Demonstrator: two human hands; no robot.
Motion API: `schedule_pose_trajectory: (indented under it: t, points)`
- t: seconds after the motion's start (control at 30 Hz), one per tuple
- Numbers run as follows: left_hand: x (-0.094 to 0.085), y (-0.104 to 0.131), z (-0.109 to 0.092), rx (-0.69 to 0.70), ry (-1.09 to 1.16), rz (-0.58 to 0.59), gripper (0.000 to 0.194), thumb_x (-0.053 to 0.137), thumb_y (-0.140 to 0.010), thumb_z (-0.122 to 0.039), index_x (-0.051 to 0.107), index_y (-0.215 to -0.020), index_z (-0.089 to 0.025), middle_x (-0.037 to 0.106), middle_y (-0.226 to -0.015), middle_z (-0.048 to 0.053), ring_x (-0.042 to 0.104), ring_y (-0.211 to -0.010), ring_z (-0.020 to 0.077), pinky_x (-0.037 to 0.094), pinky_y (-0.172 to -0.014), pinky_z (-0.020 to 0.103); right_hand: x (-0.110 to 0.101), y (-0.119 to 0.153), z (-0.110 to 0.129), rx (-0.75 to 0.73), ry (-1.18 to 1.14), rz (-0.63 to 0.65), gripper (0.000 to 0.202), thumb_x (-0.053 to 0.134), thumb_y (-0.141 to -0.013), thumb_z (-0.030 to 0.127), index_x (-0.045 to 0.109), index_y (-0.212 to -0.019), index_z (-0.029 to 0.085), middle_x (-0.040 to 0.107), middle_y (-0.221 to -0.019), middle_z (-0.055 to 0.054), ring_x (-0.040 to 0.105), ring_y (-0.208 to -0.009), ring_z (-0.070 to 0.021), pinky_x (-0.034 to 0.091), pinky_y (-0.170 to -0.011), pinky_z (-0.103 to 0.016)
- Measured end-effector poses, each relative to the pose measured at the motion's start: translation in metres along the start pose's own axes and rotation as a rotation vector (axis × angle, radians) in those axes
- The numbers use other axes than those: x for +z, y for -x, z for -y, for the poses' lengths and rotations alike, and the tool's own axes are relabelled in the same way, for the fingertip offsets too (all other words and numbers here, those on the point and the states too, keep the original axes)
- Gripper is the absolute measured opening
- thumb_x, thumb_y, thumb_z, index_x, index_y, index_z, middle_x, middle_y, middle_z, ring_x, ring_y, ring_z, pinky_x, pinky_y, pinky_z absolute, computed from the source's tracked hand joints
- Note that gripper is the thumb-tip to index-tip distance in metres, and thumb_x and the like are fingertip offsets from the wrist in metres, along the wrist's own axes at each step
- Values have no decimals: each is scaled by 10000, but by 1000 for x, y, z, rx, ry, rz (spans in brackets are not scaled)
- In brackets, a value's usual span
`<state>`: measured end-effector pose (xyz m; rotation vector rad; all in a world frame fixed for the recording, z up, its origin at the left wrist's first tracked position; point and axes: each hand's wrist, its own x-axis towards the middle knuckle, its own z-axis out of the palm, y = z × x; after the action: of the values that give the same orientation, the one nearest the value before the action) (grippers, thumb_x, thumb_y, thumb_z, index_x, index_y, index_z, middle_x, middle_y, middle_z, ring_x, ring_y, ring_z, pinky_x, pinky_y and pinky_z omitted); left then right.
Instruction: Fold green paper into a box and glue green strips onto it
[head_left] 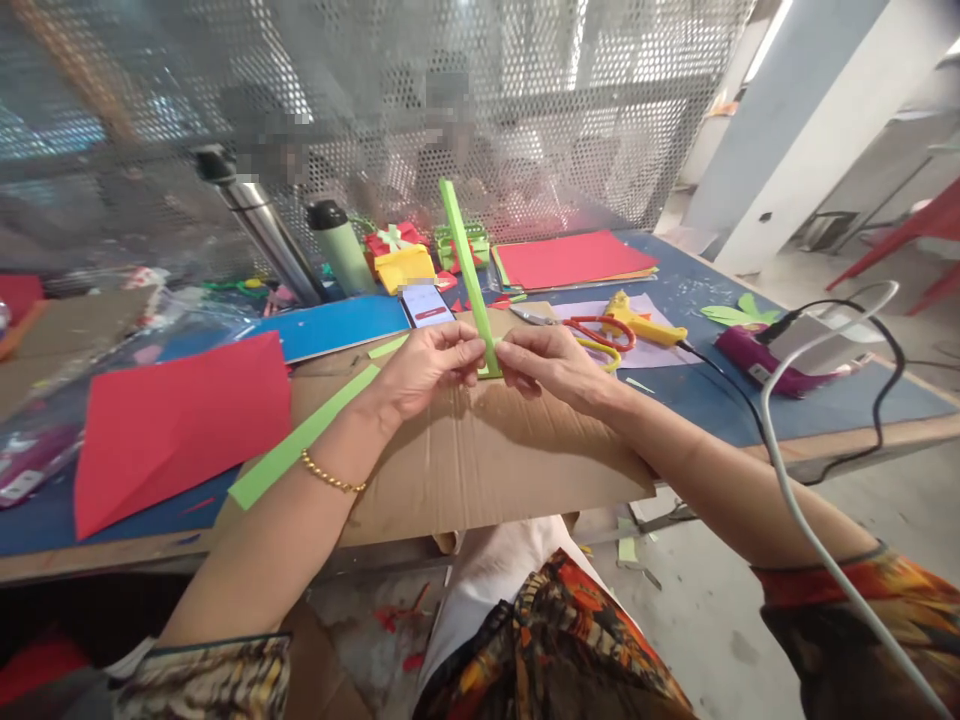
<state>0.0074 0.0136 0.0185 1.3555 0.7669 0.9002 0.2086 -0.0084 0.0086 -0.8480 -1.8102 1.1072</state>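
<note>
Between my two hands a narrow folded green paper strip [469, 270] stands up, leaning slightly left at its top. My left hand [439, 365] pinches its lower end from the left. From the right, my right hand [551, 358] pinches the same end, the fingertips of both hands nearly meeting. Both hands are just above a sheet of brown cardboard [480, 470]. A flat green paper strip [307, 435] lies partly under my left forearm. Scissors [600, 335] with red and yellow handles lie just behind my right hand.
A yellow glue gun [645, 322] lies at the right, its cord running to a purple power strip [780, 365]. Red paper [187, 430] is at the left. Behind are a phone [426, 305], a blue folder [337, 325], a green bottle [341, 245] and a steel flask [262, 225]. A white cable [784, 470] crosses near my right arm.
</note>
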Motion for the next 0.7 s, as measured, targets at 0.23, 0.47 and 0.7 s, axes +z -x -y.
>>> schedule_pose_trajectory:
  t: [0.23, 0.47, 0.7]
  points:
    - [-2, -3, 4, 16, 78, 27, 411, 976, -645, -417, 690, -758, -144, 666, -639, -17, 589, -518, 77, 434, -496, 184, 3, 0, 4, 14, 9, 9, 469, 693, -878, 590, 587, -680, 178, 520, -527, 62, 462, -436, -54, 332, -436, -222]
    - [-2, -5, 4, 11, 147, 65, 420, 982, -649, -411, 676, -741, -138, 681, -669, -16, 593, -531, 67, 445, -508, 176, 0, 1, 6, -37, 22, 14, 481, 698, -872, 617, 587, -698, 183, 517, -524, 64, 462, -442, -59, 333, -447, -230]
    - [-1, -4, 2, -28, 166, 33, 336, 947, -721, -326, 670, -751, -138, 684, -661, -15, 598, -528, 71, 467, -532, 187, 1, 0, 3, -35, 47, 3, 358, 687, -874, 493, 577, -706, 196, 537, -556, 55, 469, -443, -67, 338, -437, -233]
